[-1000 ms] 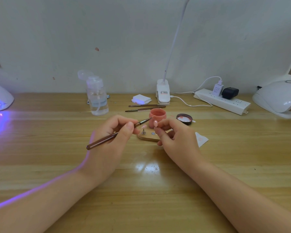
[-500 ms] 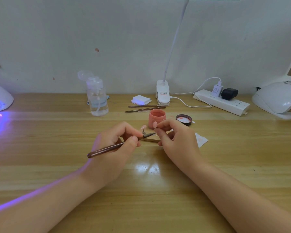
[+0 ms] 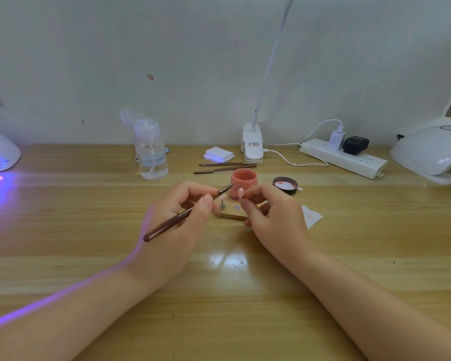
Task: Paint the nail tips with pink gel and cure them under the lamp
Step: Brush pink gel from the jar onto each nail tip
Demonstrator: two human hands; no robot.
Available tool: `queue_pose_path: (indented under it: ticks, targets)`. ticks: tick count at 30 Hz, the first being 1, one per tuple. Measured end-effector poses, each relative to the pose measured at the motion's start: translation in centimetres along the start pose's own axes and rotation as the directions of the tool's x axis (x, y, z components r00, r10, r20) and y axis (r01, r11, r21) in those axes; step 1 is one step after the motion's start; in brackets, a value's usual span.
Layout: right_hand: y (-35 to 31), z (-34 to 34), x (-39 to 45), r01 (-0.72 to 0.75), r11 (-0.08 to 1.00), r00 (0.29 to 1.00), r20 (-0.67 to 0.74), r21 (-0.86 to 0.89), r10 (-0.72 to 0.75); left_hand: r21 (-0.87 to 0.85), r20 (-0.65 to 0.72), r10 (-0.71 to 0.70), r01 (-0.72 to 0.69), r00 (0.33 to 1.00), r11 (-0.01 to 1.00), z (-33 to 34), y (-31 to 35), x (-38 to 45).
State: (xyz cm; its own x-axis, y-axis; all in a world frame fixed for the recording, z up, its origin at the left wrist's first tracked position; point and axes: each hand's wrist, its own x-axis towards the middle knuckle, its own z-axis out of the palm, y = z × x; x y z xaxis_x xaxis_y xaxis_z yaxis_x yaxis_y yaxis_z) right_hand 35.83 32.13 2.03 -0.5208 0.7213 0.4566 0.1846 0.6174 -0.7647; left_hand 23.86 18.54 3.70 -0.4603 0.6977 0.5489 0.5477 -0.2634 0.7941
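Observation:
My left hand [image 3: 177, 217] grips a brown-handled brush [image 3: 172, 223], its bristle tip pointing up-right toward the open pink gel jar [image 3: 244, 181]. My right hand [image 3: 274, 217] pinches a pale pink nail tip [image 3: 240, 192] just in front of the jar. Between both hands lies a small wooden stand [image 3: 229, 213] carrying a second nail tip [image 3: 222, 197] on a metal peg. The jar's black lid [image 3: 285, 184] lies to the jar's right. A curing lamp [image 3: 0, 152] glows purple at the far left, and another white lamp [image 3: 432, 152] sits at the far right.
A clear pump bottle [image 3: 151, 152], a stack of white pads [image 3: 218, 155], two spare brushes [image 3: 225, 168], a clip desk lamp [image 3: 253, 144] and a power strip [image 3: 344, 158] line the back of the wooden table [image 3: 89, 230]. A stained paper scrap [image 3: 311, 216] lies right of my right hand.
The brush tip dipped down toward the stand, then rose again toward the jar. My right hand kept the nail tip in front of the jar.

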Motion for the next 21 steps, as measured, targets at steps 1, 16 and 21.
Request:
queue_pose_path:
  ticks: [1, 16, 21]
  targets:
    - [0.0, -0.01, 0.0, 0.001, 1.0, 1.0, 0.0, 0.001, -0.001, 0.008, 0.007, -0.011, 0.011, 1.0, 1.0, 0.04, -0.08, 0.03]
    - [-0.11, -0.06, -0.1, 0.009, 1.0, 1.0, -0.001, 0.004, -0.009, -0.032, 0.022, 0.041, -0.04, 0.999, 0.999, -0.25, -0.01, -0.13]
    - [0.0, -0.05, -0.07, 0.009, 1.0, 1.0, 0.006, -0.008, -0.009, 0.005, 0.02, 0.01, -0.01, 1.0, 1.0, -0.01, 0.05, 0.01]
